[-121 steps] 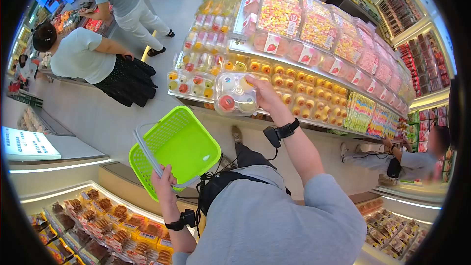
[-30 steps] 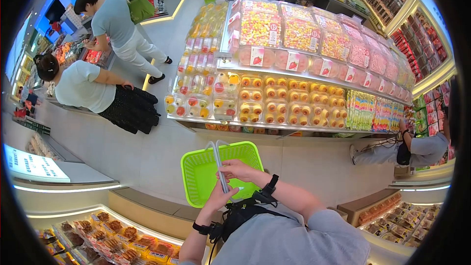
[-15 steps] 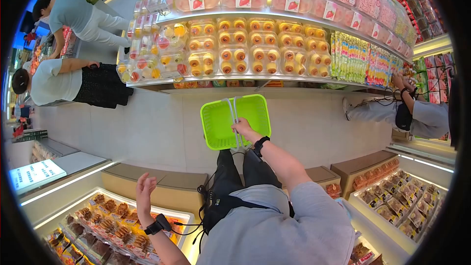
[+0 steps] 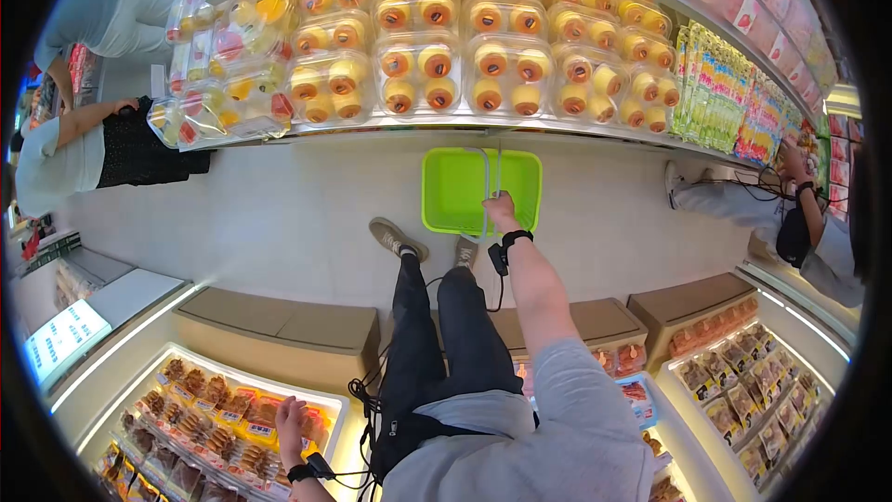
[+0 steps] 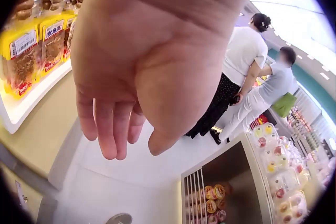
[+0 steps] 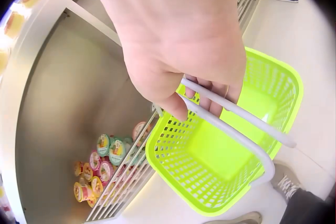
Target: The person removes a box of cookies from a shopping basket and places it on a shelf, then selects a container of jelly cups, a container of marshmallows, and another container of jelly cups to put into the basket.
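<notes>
A green basket point(image 4: 455, 188) with two grey handles hangs low in front of the shelf in the head view, and nothing shows inside it. My right hand point(image 4: 502, 212) grips its handles; in the right wrist view the fingers of the right hand point(image 6: 184, 50) curl round the handles point(image 6: 231, 129) above the basket point(image 6: 210, 150). My left hand point(image 4: 290, 432) is over the tray of packaged snacks at lower left. Seen from the left wrist, the left hand point(image 5: 152, 66) hangs with loose fingers and holds nothing.
Clear boxes of yellow cups point(image 4: 418, 74) fill the shelf ahead, beside bagged sweets point(image 4: 715, 93). Brown boxes point(image 4: 279, 325) and trays of packets point(image 4: 753, 390) stand behind. Two people are at the left, another person point(image 4: 818, 232) at the right.
My left hand has come off the handles and moved down to the left. The basket, in my right hand, has moved right and lower, away from my body. The head view has moved closer to the shelf.
</notes>
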`<act>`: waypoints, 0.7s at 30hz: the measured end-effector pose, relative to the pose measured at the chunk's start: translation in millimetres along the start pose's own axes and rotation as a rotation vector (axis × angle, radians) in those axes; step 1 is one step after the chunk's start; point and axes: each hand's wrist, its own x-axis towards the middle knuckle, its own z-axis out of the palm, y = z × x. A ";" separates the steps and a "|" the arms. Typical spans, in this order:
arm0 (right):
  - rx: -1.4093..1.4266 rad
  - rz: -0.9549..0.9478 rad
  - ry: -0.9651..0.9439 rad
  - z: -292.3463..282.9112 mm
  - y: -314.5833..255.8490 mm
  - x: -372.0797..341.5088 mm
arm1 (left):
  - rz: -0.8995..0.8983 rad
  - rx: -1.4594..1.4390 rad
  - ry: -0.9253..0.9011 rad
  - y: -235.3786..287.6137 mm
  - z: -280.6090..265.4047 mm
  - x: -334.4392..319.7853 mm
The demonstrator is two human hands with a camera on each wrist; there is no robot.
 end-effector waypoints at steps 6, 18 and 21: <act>-0.123 -0.133 0.049 -18.4 29.2 16.9 | 0.041 0.086 -0.059 2.3 3.2 -7.1; 0.074 -0.103 -0.450 -117.5 -9.1 -136.5 | 0.463 -0.135 -0.118 170.2 45.4 -3.0; -0.033 -0.070 -0.509 -156.5 -11.7 -165.4 | 0.800 -0.189 -0.107 274.3 57.9 -24.0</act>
